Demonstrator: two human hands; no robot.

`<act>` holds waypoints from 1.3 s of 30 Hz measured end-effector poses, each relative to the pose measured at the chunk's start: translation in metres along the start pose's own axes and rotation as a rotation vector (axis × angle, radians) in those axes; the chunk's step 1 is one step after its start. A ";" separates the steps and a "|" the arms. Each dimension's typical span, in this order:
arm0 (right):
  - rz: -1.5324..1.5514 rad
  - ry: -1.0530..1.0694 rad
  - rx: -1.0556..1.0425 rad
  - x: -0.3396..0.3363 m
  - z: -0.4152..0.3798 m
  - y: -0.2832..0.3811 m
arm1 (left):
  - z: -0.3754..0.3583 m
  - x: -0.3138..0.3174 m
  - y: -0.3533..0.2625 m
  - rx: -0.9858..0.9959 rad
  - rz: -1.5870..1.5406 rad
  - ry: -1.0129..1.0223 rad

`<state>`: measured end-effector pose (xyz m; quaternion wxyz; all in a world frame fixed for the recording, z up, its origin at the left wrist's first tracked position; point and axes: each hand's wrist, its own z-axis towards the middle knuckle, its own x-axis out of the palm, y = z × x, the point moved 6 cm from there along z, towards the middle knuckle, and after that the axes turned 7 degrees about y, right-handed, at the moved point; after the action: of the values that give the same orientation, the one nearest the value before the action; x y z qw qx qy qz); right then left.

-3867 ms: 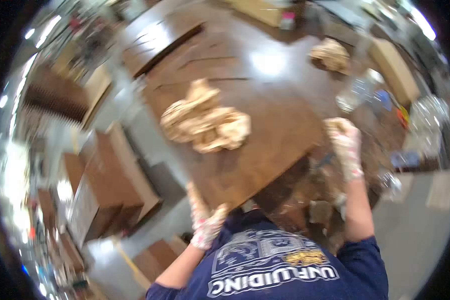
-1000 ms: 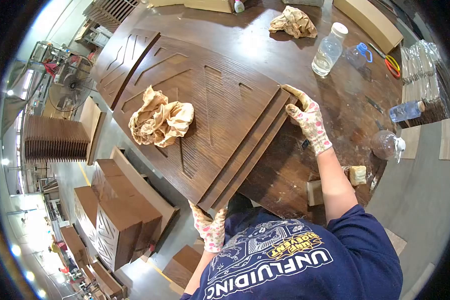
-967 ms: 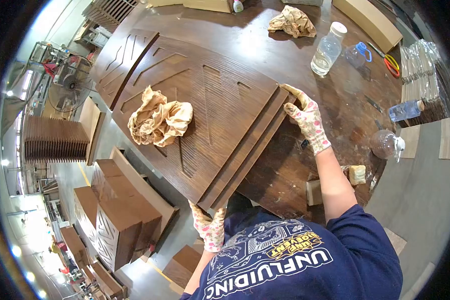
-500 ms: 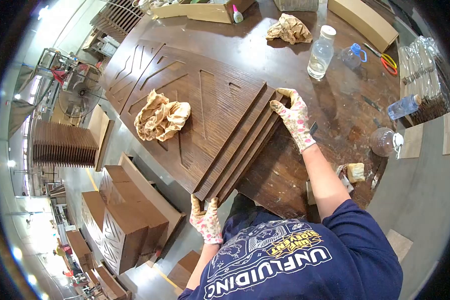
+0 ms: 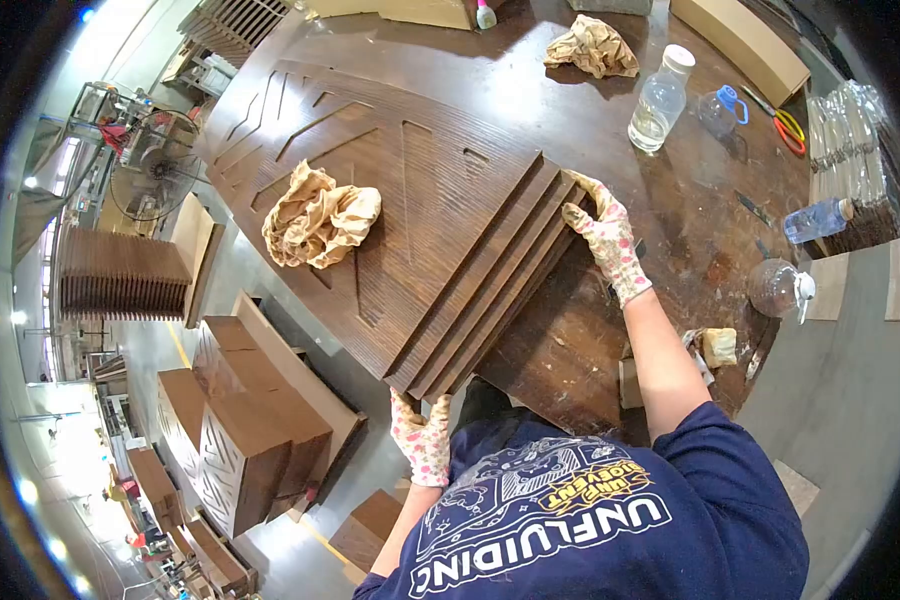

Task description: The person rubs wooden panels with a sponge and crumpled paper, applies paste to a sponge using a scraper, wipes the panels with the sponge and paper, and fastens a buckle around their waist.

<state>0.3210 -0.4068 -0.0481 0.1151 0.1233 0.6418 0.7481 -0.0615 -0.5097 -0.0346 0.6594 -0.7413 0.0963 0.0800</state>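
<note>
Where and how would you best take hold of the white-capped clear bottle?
Probably around the bottle's body, below the white cap, coming from the wearer's side with the right hand once it leaves the stacked panels. It stands upright, its rounded body suits a wrap, and that approach crosses open tabletop; a blue-capped bottle is to its right.

panels (image 5: 460,240), dark brown, wood-grained, patterned with angular grooving; crumpled paper (image 5: 320,218), tan; gloves (image 5: 613,243), cream with pink spots; shirt (image 5: 715,520), navy (its print white and yellow); tall bottle's cap (image 5: 679,58), white.
</note>
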 end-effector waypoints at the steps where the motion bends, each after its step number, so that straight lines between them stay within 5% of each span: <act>1: -0.040 -0.009 -0.016 -0.001 0.000 -0.004 | -0.001 0.002 0.001 -0.046 -0.073 -0.007; 5: -0.078 -0.019 -0.034 0.003 -0.003 -0.008 | -0.003 0.002 0.004 -0.135 -0.040 -0.053; 9: -0.017 0.104 -0.015 0.000 -0.006 0.010 | -0.006 -0.002 0.016 0.050 0.331 -0.010; 21: -0.094 0.039 0.064 -0.003 -0.009 -0.001 | -0.002 0.004 0.023 0.005 -0.025 -0.046; 29: 0.004 0.200 0.049 -0.010 -0.024 -0.013 | -0.007 0.003 0.036 0.027 0.193 0.004; 39: -0.112 -0.014 0.066 -0.013 -0.028 -0.026 | -0.007 0.013 0.030 0.014 0.055 -0.059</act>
<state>0.3244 -0.4330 -0.0786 0.1573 0.0964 0.6710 0.7182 -0.0560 -0.5204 -0.0660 0.6648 -0.7309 0.0978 0.1191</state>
